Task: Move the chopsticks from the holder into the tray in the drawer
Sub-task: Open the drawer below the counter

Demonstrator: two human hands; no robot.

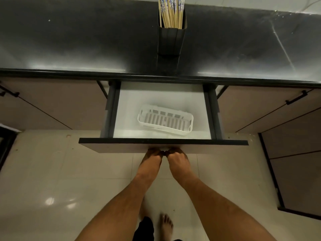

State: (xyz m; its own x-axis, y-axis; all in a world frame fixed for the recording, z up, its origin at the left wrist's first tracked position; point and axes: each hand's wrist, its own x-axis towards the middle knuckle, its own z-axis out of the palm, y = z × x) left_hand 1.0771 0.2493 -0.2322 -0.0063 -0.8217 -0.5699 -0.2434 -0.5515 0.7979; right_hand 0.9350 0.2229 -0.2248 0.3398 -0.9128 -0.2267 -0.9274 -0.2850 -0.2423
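- drawer (163, 144) is pulled out; left hand (153, 154) and right hand (176, 154) sit side by side under the middle of its front panel, fingers curled up behind the edge, gripping it.
- white slotted tray (165, 120) lies inside on the drawer floor, nothing in it.
- chopsticks (171, 12) all upright in the dark holder (171, 40) on the black countertop (69, 40), straight behind the drawer.
- progress: access step looks done; no chopstick moved yet, the whole transfer is left.

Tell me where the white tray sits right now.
In the head view, the white tray lies empty on the open drawer's floor, slightly right of centre, beyond both hands and below the countertop holder.
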